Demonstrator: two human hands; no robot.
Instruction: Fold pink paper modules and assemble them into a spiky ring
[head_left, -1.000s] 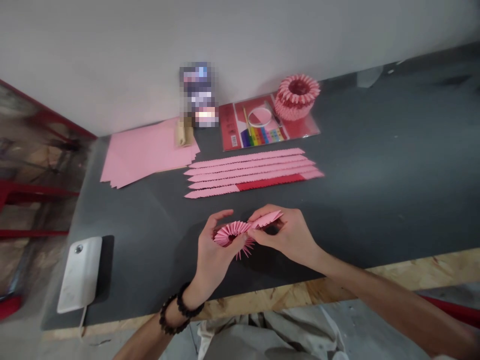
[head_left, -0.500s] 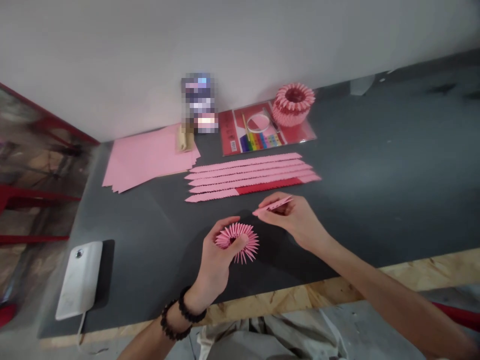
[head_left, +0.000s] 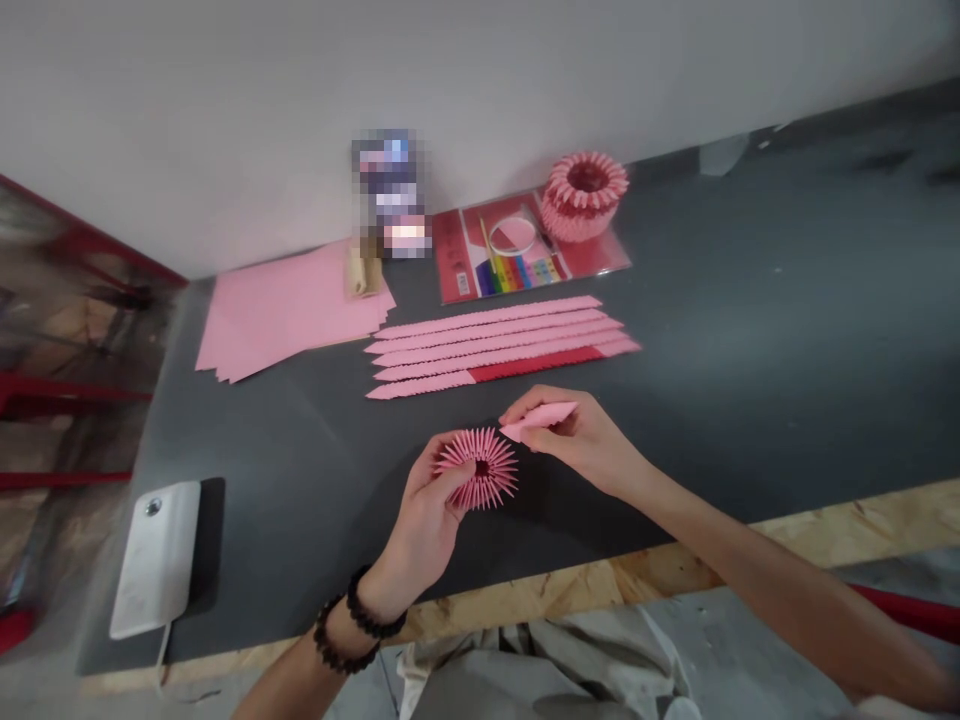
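My left hand [head_left: 431, 500] grips a spiky ring of folded pink paper pieces [head_left: 491, 482] by its left side, thumb across the face near the centre hole. Just right of the ring, my right hand [head_left: 585, 440] pinches a short stack of folded pink paper pieces [head_left: 546, 415]; its pointed end is close to the ring's upper right edge. Beyond both hands, several long rows of nested pink paper pieces [head_left: 487, 335] lie side by side. The nearest row has a red stretch [head_left: 536, 365] in it.
Pink paper sheets [head_left: 277, 310] lie at the back left under a small tan packet [head_left: 364, 275]. A phone [head_left: 394, 195], blurred out, leans on the wall. A pink and red paper ring vase [head_left: 585, 198] stands on a red kit packet [head_left: 454, 255]. At left lies a white corded device [head_left: 157, 560].
My left hand has turned the ring so its centre hole faces me more. The right hand has tilted its paper stack, showing a broader side, nearer the ring.
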